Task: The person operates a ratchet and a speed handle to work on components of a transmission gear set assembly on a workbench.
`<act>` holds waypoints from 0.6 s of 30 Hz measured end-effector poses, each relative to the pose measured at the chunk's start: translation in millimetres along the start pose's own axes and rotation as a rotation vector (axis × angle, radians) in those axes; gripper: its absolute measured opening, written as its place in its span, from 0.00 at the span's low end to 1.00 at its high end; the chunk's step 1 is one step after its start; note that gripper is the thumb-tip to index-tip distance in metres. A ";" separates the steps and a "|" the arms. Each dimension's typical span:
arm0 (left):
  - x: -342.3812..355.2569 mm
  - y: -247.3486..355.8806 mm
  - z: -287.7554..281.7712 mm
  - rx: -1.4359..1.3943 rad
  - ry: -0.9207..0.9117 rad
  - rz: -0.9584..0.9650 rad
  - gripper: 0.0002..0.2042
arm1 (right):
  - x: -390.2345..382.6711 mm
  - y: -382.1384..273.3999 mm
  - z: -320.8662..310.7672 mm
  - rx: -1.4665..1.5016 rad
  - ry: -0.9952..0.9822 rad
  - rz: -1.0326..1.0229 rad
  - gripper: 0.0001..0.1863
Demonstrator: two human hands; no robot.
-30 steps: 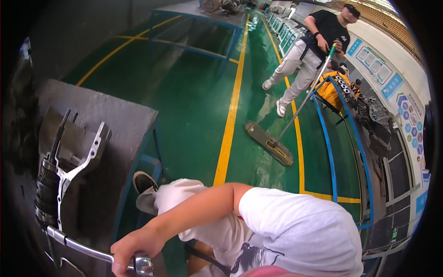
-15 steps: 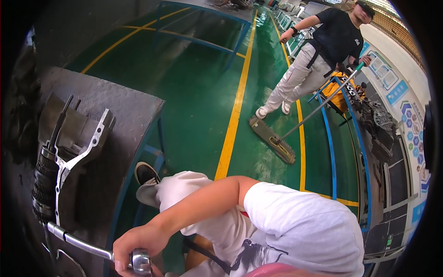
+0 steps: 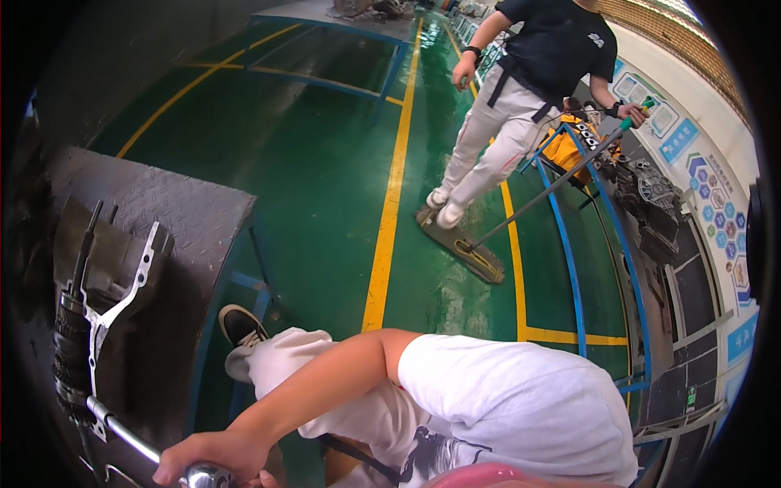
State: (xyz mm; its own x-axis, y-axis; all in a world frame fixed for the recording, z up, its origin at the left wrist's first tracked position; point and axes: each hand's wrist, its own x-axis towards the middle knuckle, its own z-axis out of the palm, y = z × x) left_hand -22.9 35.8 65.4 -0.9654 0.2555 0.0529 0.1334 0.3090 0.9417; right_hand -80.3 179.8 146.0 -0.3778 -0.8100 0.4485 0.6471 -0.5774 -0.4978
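under curled fingers (image 3: 169,465) of the right hand (image 3: 218,452), a chrome bar (image 3: 132,439).

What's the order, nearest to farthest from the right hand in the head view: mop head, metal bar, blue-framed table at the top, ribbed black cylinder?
1. Metal bar: lower left, in the right hand.
2. Ribbed black cylinder: left side.
3. Mop head: near the middle.
4. Blue-framed table: top, left of centre.

Yellow lines (image 3: 395,179) mark the shiny green floor (image 3: 325,203); blue panels (image 3: 678,142) line a pale wall (image 3: 691,98).
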 end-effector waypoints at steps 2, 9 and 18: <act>-2.1 0.2 2.4 -0.083 -0.002 -0.063 0.02 | -1.3 -2.0 14.3 -0.071 0.116 -0.001 0.32; -9.5 12.2 5.3 -0.333 0.041 -0.223 0.02 | 6.2 14.1 -24.7 0.000 0.137 0.037 0.36; -18.0 11.1 -6.7 -0.052 0.068 0.073 0.04 | 15.9 24.6 -27.5 0.013 0.302 -0.091 0.47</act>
State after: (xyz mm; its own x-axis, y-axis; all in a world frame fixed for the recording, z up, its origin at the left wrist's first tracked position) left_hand -5.6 28.5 77.1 -0.9668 0.2120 0.1427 0.1937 0.2439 0.9503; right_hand -88.6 149.9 120.5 -0.6130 -0.7499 0.2487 0.6093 -0.6491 -0.4553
